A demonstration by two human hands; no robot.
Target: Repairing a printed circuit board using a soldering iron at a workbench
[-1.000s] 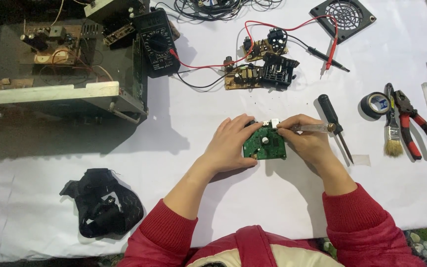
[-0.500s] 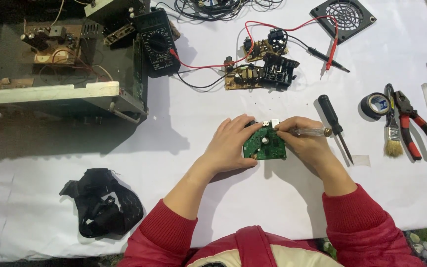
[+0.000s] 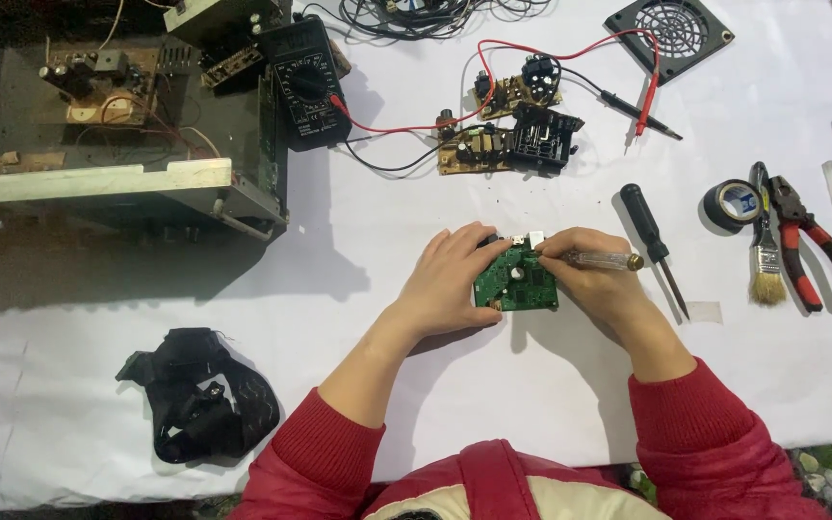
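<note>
Nearest you, a black bundle of straps [image 3: 199, 395] lies on the white counter [image 3: 551, 404], well apart from your work.

Your left hand [image 3: 450, 289] lies curled over the left edge of the small green circuit board [image 3: 517, 281], fingers closed on it and pinning it flat to the counter at the middle. Your right hand [image 3: 585, 279] has its fingers shut round a slim clear-handled tool [image 3: 601, 259], held almost level, its tip at the board's top edge by a small pale connector. Whether the tip touches metal I cannot tell.

The risk, as I judge it: the board is held from one side only, so a push from the tip could skate it sideways or tilt it, and the tip could slip across the small parts. Your left fingertips sit close to that tip too.

Just right of your hand lies a black-handled screwdriver [image 3: 651, 239], then a brush [image 3: 767, 270], red-handled pliers [image 3: 806, 241] and a roll of black tape [image 3: 730, 204] whose core shows a small blue-and-white label.

Farther off sit two brown boards [image 3: 498, 125] with dark parts, a black meter [image 3: 305, 77] with red and black leads, an opened metal chassis [image 3: 117, 144] at the left, and a black fan grille [image 3: 671, 34] at the far right.
</note>
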